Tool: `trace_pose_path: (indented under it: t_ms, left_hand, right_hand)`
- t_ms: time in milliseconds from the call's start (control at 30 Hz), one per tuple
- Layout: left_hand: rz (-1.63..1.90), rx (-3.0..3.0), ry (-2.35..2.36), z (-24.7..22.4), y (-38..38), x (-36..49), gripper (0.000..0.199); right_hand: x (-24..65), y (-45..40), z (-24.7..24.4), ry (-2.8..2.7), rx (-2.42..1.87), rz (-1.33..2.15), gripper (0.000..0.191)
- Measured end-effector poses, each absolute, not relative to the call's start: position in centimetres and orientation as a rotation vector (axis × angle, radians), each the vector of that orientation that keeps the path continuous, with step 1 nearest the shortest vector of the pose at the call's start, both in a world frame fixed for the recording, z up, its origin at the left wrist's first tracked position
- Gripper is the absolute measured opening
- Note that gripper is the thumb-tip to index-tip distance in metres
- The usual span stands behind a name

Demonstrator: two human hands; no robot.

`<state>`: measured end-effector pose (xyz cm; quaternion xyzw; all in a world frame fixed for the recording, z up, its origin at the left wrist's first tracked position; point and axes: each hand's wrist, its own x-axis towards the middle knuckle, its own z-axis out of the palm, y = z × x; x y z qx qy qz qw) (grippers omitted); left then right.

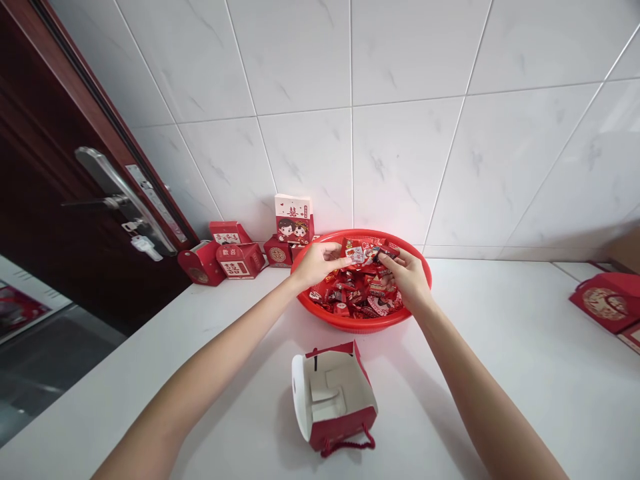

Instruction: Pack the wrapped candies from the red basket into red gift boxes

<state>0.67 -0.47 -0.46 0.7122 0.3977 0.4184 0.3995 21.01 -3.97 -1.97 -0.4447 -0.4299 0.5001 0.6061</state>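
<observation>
Over a red plastic basket (360, 327) heaped with wrapped sweets (353, 293), both hands are at work. My left hand (321, 263) pinches a red and white sweet packet (356, 254) between thumb and fingers. A small dark-wrapped sweet (386, 254) is held in the fingertips of my right hand (409, 277), close beside that packet. Nearer to me stands a red gift box (345, 427) with its top open, white inside, with a red cord handle at the front. Folded flaps show on its bottom, and no sweets are visible in it.
Several red gift boxes (240, 261) stand at the back left, with a taller box (294, 220) bearing cartoon figures. More red boxes (603, 303) lie at the right edge of the white tabletop (500, 347). A tiled wall (400, 167) rises behind; a dark door (65, 167) is at left.
</observation>
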Motion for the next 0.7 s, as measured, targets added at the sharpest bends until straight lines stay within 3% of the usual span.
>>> trace_pose_path:
  t_ms: [367,467,600,700]
  left_hand:
    - [0.852,1.923,1.018,-0.4,-0.1,-0.4,0.05]
    - [0.576,2.067,1.112,-0.1,0.5,-1.3,0.046]
    - [-0.071,2.327,1.279,0.0,1.6,-1.8,0.036]
    - [-0.234,2.361,1.331,-0.7,2.7,-1.4,0.036]
  right_hand:
    - [21.2,-4.0,-2.2,-1.031,-0.985,1.106,0.033]
    - [21.2,-3.9,-2.2,-0.994,-0.968,1.076,0.031]
    - [21.2,-3.9,-2.2,-0.972,-0.956,1.103,0.033]
    - [21.3,-3.9,-2.1,-0.942,-0.932,1.156,0.035]
